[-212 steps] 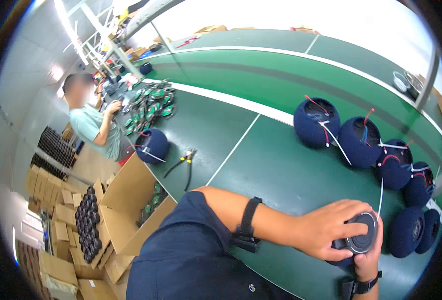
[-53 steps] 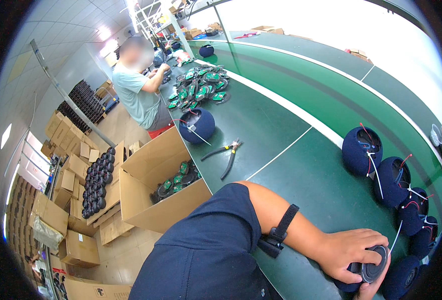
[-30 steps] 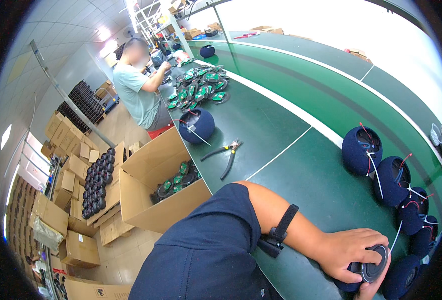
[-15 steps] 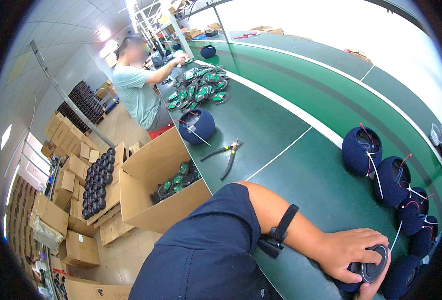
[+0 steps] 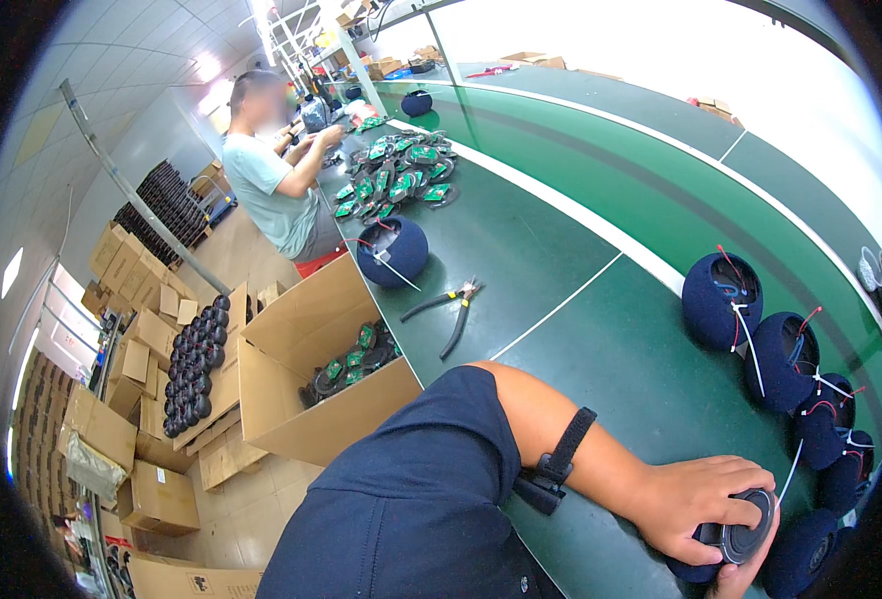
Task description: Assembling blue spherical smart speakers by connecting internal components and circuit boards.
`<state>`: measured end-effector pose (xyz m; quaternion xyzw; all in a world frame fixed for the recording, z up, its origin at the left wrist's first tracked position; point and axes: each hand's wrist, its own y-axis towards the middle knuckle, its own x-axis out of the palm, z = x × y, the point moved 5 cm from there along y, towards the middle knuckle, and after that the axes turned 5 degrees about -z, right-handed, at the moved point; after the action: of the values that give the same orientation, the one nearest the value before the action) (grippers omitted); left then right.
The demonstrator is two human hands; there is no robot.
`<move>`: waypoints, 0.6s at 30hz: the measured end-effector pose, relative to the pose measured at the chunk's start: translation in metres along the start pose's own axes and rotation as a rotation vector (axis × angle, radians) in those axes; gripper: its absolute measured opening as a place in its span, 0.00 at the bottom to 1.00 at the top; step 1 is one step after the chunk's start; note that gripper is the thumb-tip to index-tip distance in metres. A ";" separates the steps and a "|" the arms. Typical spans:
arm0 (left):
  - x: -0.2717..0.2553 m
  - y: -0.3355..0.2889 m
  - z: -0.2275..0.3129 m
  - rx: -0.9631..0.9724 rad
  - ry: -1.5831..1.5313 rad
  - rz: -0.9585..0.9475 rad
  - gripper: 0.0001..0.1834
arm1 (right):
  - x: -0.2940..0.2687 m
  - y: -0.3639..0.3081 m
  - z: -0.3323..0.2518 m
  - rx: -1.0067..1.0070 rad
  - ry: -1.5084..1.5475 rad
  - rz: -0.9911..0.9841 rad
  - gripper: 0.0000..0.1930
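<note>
At the lower right, my left hand [image 5: 701, 507] is closed round a round speaker with dark blue fabric and a black disc-shaped face [image 5: 746, 527]. Its thumb and fingers press on the rim of the disc. What shows of my right hand [image 5: 746, 574] is a few fingers against the lower right side of the same speaker; the rest is cut off by the picture's edge. Beside my hands sits another blue speaker [image 5: 801, 554], its round face showing. Several blue fabric shells [image 5: 723, 301] stand in a row beyond, with red wires and white cable ties sticking out of their openings.
Cutting pliers [image 5: 456, 309] and one blue shell [image 5: 401, 255] lie on the green table [image 5: 551, 270]. A heap of green circuit-board parts [image 5: 401, 170] is farther off, near a seated co-worker [image 5: 276, 180]. An open carton [image 5: 301, 419] of similar parts stands against the table edge.
My hands and the speaker look unmoved. The co-worker has drawn the arms back from over the table, and the hands are now together nearer the body.
</note>
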<state>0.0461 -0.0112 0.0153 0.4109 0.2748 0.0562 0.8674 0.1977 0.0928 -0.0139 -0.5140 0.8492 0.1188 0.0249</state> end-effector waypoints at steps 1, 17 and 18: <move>0.000 0.000 0.000 0.000 -0.001 0.002 0.29 | 0.000 0.000 0.000 -0.005 0.002 -0.002 0.60; 0.000 0.000 0.000 -0.006 0.015 -0.003 0.28 | 0.002 0.001 -0.001 -0.015 0.047 -0.003 0.59; 0.000 0.000 0.000 -0.005 0.011 -0.004 0.28 | 0.002 0.002 -0.001 -0.015 0.047 -0.003 0.59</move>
<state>0.0464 -0.0114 0.0150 0.4081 0.2804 0.0575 0.8669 0.1955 0.0914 -0.0129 -0.5181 0.8478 0.1130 0.0015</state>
